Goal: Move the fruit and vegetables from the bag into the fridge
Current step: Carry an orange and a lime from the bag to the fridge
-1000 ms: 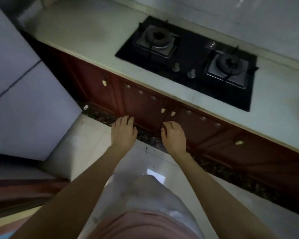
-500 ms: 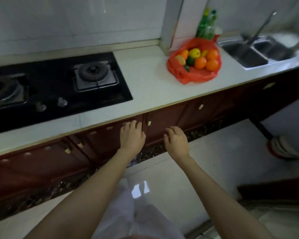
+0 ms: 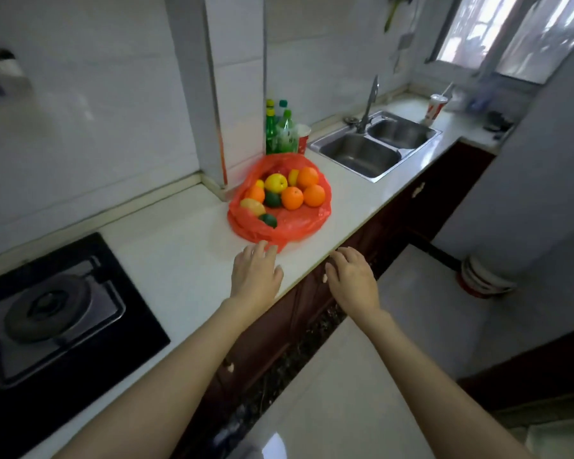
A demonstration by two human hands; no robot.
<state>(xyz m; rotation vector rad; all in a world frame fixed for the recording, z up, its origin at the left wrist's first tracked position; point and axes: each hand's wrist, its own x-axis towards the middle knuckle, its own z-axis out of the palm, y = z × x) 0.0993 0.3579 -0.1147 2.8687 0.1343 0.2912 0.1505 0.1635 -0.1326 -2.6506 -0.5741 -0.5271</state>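
A red plastic bag lies open on the white counter, just beside the tiled pillar. Inside it I see several oranges, a yellow fruit, a lemon-like piece and two dark green limes. The fridge is not visible from here.

The person stretches both arms toward the bag. The left hand is above the counter, fingers straight and a little spread, the tips near the front edge of the bag; if they touch the plastic I cannot tell. It holds nothing. The right hand is over the counter edge, in front of the dark red cabinets, fingers relaxed and slightly bent, also holding nothing.

Behind the bag stand green bottles and a red cup. To the right is a double steel sink with a tap, to the left a black gas stove
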